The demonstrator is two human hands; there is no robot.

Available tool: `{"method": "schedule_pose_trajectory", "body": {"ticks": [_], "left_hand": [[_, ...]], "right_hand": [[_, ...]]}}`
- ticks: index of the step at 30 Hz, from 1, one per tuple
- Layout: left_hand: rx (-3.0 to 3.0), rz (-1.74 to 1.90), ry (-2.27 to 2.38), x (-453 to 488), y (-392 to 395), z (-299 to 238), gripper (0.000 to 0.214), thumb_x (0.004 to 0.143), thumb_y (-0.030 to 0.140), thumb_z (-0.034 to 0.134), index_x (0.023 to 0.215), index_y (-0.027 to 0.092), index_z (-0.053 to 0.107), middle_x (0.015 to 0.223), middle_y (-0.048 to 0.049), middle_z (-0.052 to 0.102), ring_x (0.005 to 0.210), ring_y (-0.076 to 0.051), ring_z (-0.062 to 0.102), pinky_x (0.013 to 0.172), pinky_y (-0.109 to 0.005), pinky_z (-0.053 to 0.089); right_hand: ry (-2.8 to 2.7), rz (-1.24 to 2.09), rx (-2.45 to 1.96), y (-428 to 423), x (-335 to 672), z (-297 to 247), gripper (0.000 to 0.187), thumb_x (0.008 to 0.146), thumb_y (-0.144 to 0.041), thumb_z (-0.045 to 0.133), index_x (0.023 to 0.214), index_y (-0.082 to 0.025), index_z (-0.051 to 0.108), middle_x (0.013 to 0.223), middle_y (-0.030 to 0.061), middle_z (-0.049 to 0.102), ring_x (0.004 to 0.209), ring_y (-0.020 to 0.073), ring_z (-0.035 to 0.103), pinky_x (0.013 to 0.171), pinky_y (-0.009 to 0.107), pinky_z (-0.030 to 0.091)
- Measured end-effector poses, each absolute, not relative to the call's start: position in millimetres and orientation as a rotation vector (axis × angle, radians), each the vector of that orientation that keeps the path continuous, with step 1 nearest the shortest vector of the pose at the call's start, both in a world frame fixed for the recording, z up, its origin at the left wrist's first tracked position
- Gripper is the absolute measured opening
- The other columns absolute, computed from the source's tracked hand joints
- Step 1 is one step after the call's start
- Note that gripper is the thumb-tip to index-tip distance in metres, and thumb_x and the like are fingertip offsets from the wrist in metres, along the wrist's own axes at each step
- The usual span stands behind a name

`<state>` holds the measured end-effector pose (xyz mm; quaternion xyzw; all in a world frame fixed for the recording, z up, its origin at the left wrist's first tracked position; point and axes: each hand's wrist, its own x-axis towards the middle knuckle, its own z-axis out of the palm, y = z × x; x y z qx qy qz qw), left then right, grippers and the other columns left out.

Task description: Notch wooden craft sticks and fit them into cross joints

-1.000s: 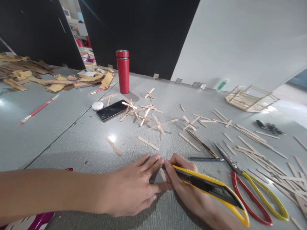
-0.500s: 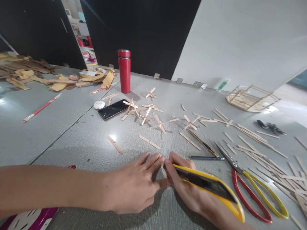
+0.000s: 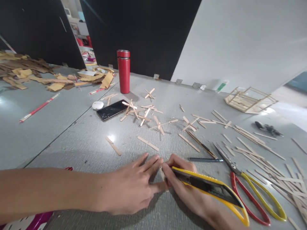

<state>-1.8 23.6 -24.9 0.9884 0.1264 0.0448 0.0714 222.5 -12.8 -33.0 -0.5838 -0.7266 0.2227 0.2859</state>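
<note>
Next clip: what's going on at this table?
A person works at a grey table strewn with wooden craft sticks. The left hand pins a short stick to the surface, while the right hand grips a yellow utility knife with its tip at that stick. Red-and-yellow scissors lie to the right. A red flask, a phone and a stick frame sit farther back.

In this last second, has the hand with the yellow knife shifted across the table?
No, barely at all. The right hand gripping the yellow knife stays just on the near side of the dark pen, fingertips by the left hand, as before.
</note>
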Motion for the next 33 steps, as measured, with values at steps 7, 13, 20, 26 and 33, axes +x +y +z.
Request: {"method": "schedule_pose_trajectory", "body": {"ticks": [7,13,20,26,33], "left_hand": [[2.953,0.192,0.395,-3,25,-32,0.058,0.104,0.028,0.054,0.158,0.022,0.037,0.166,-0.0270,0.030,0.155,-0.042,0.026,0.119,-0.062,0.034],[2.953,0.149,0.359,-3,29,-28,0.054,0.103,0.024,0.055,0.155,0.021,0.041,0.162,-0.0295,0.034,0.155,-0.042,0.028,0.118,-0.063,0.036],[2.887,0.134,0.376,-7,31,-26,0.050,0.107,0.028,0.049,0.156,0.026,0.040,0.167,-0.0262,0.028,0.157,-0.040,0.022,0.121,-0.061,0.034],[2.838,0.131,0.387,-8,32,-20,0.046,0.107,0.026,0.050,0.153,0.028,0.046,0.168,-0.0205,0.030,0.155,-0.039,0.027,0.121,-0.058,0.036],[2.884,0.215,0.396,-7,37,-20,0.038,0.107,0.025,0.050,0.144,0.026,0.059,0.158,-0.0163,0.050,0.150,-0.035,0.041,0.120,-0.053,0.041]], "right_hand": [[-1.755,0.914,-1.600,-17,232,-33,0.022,0.105,-0.047,0.050,0.101,-0.027,0.057,0.068,-0.0047,0.061,0.064,0.0173,0.057,0.064,0.030,0.048],[-1.473,1.219,-1.487,-11,227,-39,0.029,0.101,-0.052,0.060,0.093,-0.024,0.056,0.061,-0.0071,0.058,0.047,0.0093,0.042,0.043,0.020,0.033],[-1.381,1.004,-1.499,-18,230,-43,0.034,0.099,-0.054,0.063,0.085,-0.023,0.059,0.056,-0.0075,0.053,0.045,0.0075,0.040,0.040,0.018,0.031],[-1.308,0.874,-1.484,-24,230,-41,0.027,0.098,-0.050,0.068,0.107,-0.026,0.063,0.055,-0.0086,0.052,0.044,0.0081,0.042,0.040,0.017,0.033],[-1.111,1.048,-1.200,-12,232,-54,0.031,0.087,-0.038,0.082,0.114,-0.028,0.068,0.106,0.0029,0.071,0.058,0.0094,0.064,0.046,0.019,0.046]]}}
